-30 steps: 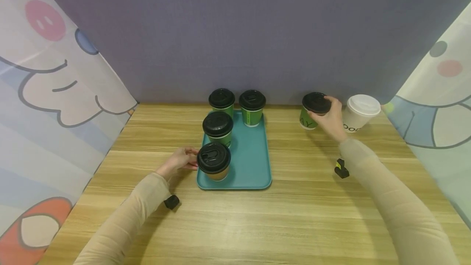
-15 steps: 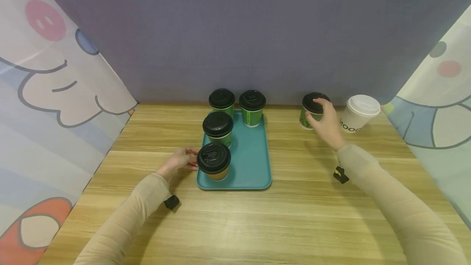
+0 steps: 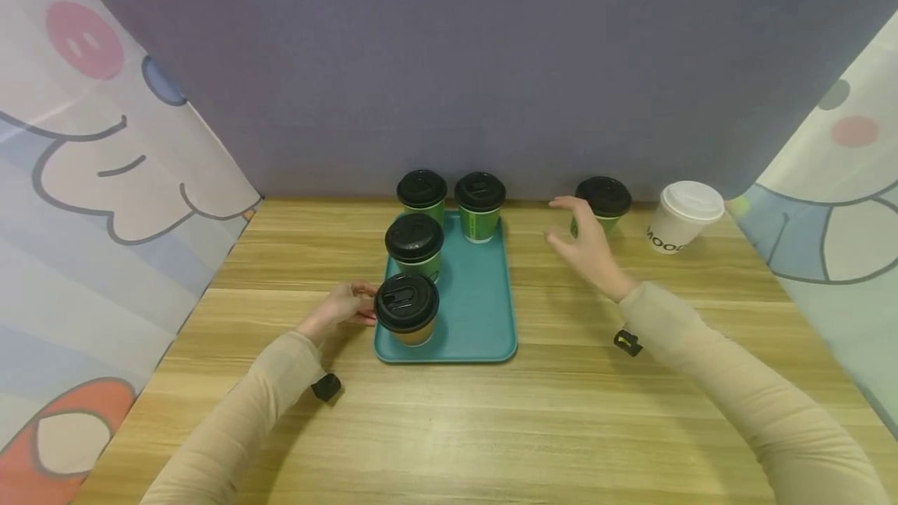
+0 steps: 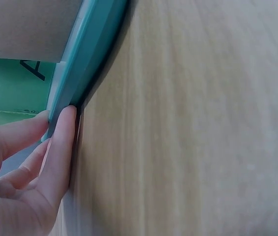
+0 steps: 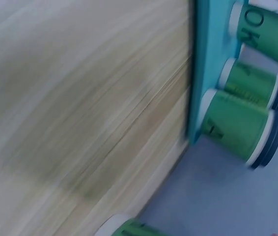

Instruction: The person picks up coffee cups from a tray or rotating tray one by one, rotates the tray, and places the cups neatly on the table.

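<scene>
My left hand (image 3: 341,305) pinches the left rim of the teal tray (image 3: 480,319); in the left wrist view the thumb lies on top of the rim and a finger against its outer side. Along that side of the tray stand a brown paper cup (image 3: 412,332) in front and two green cups behind it, all with black lids. Another green cup (image 3: 480,223) is at the tray's far right corner. My right hand (image 3: 589,252) holds nothing, its thumb and fingers spread, in front of a green black-lidded cup (image 3: 607,201) on the table.
A white cup (image 3: 684,218) with a white lid stands at the far right of the wooden table (image 3: 449,435). A grey partition (image 3: 491,68) rises along the back edge, and printed cartoon curtains (image 3: 63,178) hang at both sides.
My right hand has let go of the green cup at the right and moved left and slightly towards me. That cup stays where it stood. My left hand stays at the tray.
</scene>
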`<state>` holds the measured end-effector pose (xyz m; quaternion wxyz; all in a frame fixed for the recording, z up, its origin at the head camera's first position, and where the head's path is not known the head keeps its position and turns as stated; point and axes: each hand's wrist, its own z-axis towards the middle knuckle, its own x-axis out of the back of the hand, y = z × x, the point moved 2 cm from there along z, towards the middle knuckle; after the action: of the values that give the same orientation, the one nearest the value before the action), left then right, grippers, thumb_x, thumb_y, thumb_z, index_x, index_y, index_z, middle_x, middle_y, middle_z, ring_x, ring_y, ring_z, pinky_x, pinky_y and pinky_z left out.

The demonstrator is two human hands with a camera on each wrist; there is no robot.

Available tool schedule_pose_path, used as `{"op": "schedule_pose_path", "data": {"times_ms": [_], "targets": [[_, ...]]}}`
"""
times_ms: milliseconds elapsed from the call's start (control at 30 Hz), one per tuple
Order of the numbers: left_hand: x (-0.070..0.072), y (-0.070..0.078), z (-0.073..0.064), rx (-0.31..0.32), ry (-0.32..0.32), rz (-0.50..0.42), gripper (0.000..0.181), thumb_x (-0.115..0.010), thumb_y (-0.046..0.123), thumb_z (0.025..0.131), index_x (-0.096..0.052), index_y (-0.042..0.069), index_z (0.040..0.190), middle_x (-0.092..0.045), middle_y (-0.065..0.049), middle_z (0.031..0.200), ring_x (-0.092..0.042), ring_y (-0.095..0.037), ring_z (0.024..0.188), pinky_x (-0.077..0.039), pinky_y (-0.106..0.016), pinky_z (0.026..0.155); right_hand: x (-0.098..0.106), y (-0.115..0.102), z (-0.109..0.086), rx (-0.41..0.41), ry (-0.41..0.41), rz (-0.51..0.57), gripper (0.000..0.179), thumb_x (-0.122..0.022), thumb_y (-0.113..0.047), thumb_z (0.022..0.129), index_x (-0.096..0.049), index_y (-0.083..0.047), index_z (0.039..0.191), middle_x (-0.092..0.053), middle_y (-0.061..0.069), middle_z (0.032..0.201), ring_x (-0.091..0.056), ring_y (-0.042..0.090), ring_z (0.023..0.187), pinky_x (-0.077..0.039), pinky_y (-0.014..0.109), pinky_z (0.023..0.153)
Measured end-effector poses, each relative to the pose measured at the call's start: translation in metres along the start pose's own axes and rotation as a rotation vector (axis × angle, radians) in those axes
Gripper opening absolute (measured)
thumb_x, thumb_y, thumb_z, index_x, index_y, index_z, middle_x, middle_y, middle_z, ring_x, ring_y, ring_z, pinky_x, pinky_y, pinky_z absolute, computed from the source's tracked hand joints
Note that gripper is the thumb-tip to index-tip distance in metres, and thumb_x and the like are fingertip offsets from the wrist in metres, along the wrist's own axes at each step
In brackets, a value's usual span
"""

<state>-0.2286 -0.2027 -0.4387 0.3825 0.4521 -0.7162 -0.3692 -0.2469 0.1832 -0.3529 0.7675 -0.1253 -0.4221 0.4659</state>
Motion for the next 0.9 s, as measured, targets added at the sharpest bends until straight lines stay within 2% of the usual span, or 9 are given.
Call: {"op": "schedule_pose_path", "data": {"times_ms": [167, 267, 533, 900], "targets": [[0.000, 0.001, -0.001, -0.001, 0.000, -0.001, 0.040, -0.055, -0.003, 0.084, -0.040, -0.014, 0.120, -0.055, -0.010, 0.078, -0.059, -0.012, 0.058, -0.055, -0.026, 0.060, -0.016, -0.022, -0.001, 0.075, -0.020, 0.032, 0.044, -0.064, 0.006, 0.072, -0.047, 0.009, 0.113, -0.048, 0.023, 0.114, -0.043, 0.034, 0.108, -0.035, 0.044, 0.096], [0.000, 0.001, -0.001, -0.002, -0.003, 0.003, 0.040, -0.055, -0.003, 0.084, -0.040, -0.013, 0.120, -0.055, -0.010, 0.078, -0.059, -0.012, 0.058, -0.055, -0.025, 0.060, -0.025, -0.037, -0.003, 0.104, -0.062, 0.063, 0.046, -0.065, 0.005, 0.072, -0.046, 0.010, 0.113, -0.049, 0.023, 0.113, -0.044, 0.033, 0.107, -0.035, 0.043, 0.097], [-0.001, 0.001, -0.001, -0.012, -0.011, 0.005, 0.039, -0.055, -0.003, 0.084, -0.041, -0.014, 0.119, -0.055, -0.010, 0.079, -0.058, -0.012, 0.058, -0.055, -0.025, 0.060, -0.048, -0.067, -0.015, 0.096, -0.219, 0.120, 0.045, -0.064, -0.008, 0.078, -0.045, -0.001, 0.118, -0.044, 0.015, 0.123, -0.038, 0.028, 0.119, -0.030, 0.041, 0.103], [-0.001, 0.002, -0.003, -0.031, -0.006, -0.003, 0.036, -0.052, -0.004, 0.085, -0.041, -0.014, 0.118, -0.054, -0.012, 0.083, -0.058, -0.012, 0.058, -0.055, -0.024, 0.059, -0.077, -0.086, -0.027, 0.129, -0.393, 0.170, 0.052, -0.065, -0.016, 0.079, -0.041, -0.008, 0.124, -0.037, 0.009, 0.130, -0.035, 0.023, 0.122, -0.033, 0.041, 0.101]]}}
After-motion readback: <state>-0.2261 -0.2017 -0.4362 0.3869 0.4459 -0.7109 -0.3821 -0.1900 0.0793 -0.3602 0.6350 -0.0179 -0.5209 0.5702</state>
